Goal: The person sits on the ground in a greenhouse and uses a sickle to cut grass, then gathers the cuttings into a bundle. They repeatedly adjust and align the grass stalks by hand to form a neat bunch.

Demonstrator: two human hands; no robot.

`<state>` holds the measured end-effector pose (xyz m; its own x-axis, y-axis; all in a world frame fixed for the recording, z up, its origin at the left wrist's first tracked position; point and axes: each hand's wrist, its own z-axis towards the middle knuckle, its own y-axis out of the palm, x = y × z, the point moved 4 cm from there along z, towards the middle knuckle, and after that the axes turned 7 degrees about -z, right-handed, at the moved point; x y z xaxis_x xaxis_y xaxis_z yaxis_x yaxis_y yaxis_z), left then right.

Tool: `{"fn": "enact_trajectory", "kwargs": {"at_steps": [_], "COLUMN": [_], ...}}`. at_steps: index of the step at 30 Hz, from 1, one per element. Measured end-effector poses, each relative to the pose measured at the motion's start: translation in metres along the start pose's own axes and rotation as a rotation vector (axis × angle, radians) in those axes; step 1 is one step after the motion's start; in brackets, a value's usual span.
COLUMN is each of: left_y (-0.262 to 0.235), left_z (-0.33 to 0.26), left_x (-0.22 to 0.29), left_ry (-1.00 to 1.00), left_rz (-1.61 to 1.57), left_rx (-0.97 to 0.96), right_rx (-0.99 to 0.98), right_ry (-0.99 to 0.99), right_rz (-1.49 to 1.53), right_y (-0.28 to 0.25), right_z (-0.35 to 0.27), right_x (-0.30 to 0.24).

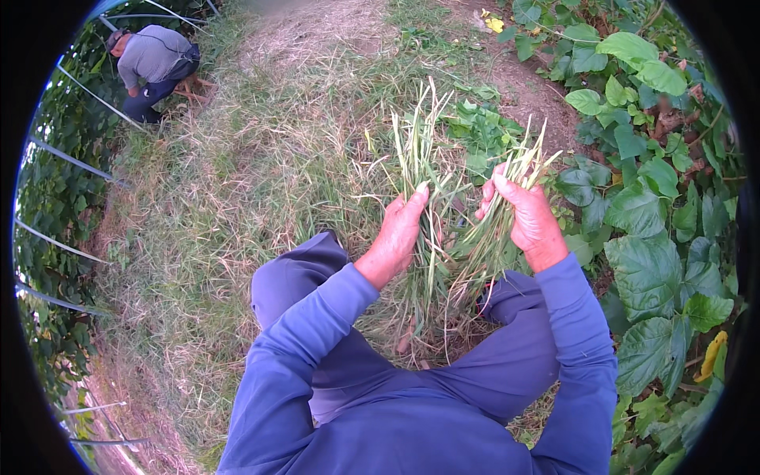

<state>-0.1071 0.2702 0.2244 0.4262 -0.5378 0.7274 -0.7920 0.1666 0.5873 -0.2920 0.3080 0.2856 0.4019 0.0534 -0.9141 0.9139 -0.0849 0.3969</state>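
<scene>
My left hand point(401, 231) is closed around a bundle of long green grass stalks point(415, 154), their pale ends pointing up and away from me. A second bundle of grass stalks point(495, 226) is gripped in my right hand point(529, 215), with its light ends fanning out above the thumb. Both bundles hang down between my knees, where their leafy lower parts come close together and partly overlap. Whether the lower strands are tangled I cannot tell. The fingers of my left hand are mostly hidden behind the stalks.
Broad-leaved green vines point(645, 277) rise close along my right side. Dry and green grass point(198, 261) covers the ground ahead and left. Another person point(158, 67) bends low at the far left, beside thin curved poles point(75, 162) and more foliage. Cut leaves point(483, 131) lie beyond my hands.
</scene>
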Motion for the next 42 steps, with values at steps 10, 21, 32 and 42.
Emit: {"fn": "enact_trajectory", "kwargs": {"at_steps": [10,21,32,42], "left_y": [-0.002,0.006,0.018,0.019], "left_z": [0.001,-0.004,-0.008,-0.013], "left_x": [-0.005,-0.009,-0.007,-0.008], "left_ry": [0.002,0.065,0.096,0.088], "left_rz": [-0.012,0.016,0.078,0.097], "left_rx": [-0.060,-0.103,-0.159,-0.159], "right_rx": [-0.013,0.076,0.088,0.102], "right_ry": [0.109,0.167,0.167,0.130], "right_rz": [-0.186,-0.288,-0.322,-0.346], "right_y": [0.019,0.023,0.023,0.027], "right_z": [-0.002,-0.003,-0.004,-0.006], "right_x": [0.044,0.057,0.058,0.055]}}
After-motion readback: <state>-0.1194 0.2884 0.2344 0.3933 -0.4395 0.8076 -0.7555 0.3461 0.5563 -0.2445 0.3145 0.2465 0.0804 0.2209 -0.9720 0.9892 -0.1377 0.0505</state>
